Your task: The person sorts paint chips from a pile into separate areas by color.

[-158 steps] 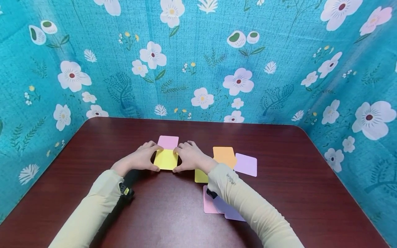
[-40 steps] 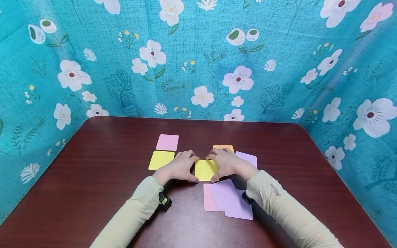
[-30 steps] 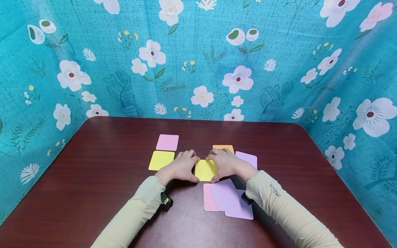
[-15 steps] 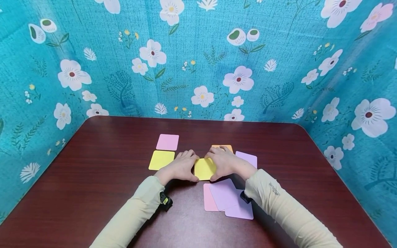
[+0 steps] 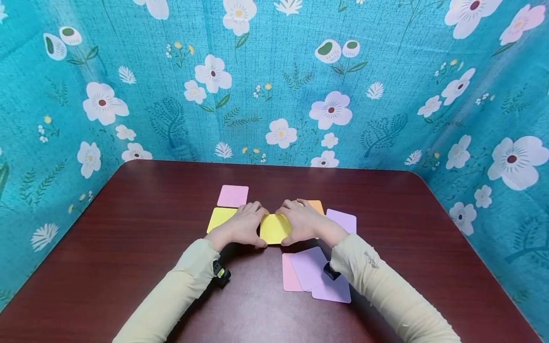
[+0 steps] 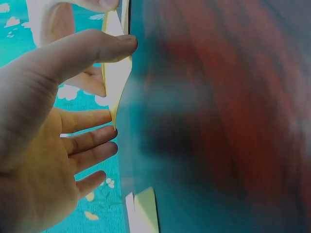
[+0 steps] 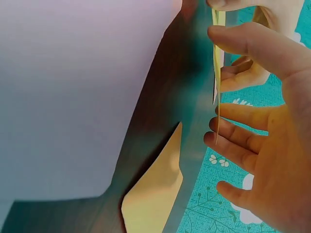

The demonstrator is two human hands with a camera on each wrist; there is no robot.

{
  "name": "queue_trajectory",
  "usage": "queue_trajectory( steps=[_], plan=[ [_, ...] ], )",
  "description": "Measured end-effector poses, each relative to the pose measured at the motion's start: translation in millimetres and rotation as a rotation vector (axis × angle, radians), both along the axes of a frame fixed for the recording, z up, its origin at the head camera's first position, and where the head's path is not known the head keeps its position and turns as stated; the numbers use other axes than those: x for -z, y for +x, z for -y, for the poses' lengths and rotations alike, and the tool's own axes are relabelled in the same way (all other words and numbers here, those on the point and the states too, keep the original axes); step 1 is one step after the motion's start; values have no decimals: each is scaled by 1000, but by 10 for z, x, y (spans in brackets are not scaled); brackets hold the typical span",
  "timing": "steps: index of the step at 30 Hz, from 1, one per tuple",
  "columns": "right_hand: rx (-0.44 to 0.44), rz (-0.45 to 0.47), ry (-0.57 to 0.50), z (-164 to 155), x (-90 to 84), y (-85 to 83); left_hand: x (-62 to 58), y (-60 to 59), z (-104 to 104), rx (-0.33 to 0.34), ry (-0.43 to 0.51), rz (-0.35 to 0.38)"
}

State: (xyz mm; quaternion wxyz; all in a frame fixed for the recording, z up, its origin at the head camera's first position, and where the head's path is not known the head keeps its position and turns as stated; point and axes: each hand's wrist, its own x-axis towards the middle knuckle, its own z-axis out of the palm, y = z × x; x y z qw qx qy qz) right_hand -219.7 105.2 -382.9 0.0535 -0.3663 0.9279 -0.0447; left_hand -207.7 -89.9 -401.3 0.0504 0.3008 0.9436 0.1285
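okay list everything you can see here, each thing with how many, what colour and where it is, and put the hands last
yellow card held: 1, yellow, mid-table between both hands
other yellow card: 1, yellow, left of the hands
pink card: 1, pink, behind the other yellow card
orange card: 1, orange, partly hidden behind the right hand
purple card: 1, lilac, right of the orange card
near pile: pink and lilac cards overlapping, count unclear, near edge
table: 1, dark red-brown
backdrop: teal floral cloth, behind and beside
left hand: pinches the held card's left edge
right hand: pinches its right edge
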Motion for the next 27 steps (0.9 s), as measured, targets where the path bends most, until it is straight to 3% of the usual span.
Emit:
queue_trajectory(
  steps=[15,27],
  plan=[
    [10,21,-18,123,2,-11,-72,-35,346,-49,39,23],
    [4,-19,-18,365,13,-23,-112,-70,594,-82,42,29]
  ],
)
